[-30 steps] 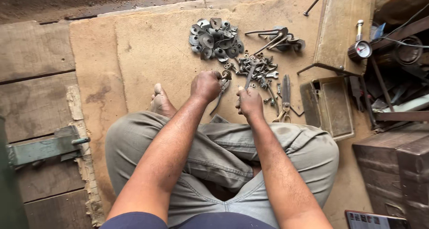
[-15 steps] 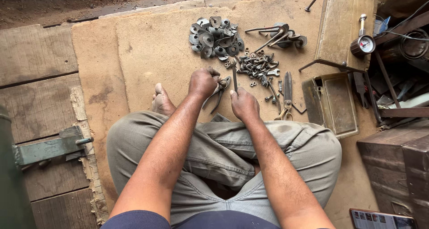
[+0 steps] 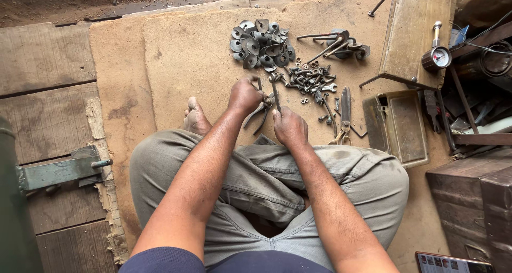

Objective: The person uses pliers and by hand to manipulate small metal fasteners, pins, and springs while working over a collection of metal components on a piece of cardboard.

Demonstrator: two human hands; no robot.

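Cardboard mat [image 3: 176, 65]; fingers [image 3: 255, 86] clenched around wrench [image 3: 275, 91]

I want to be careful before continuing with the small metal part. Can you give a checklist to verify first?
1. Left hand grips the small metal part: ok.
2. Right hand holds the wrench upright: ok.
3. Wrench seated on the part: cannot tell, fingers hide it.
4. Loose bolts and nuts within reach: ok.
5. Bare foot near the work: not ok.
6. Shears lie apart from the hands: ok.
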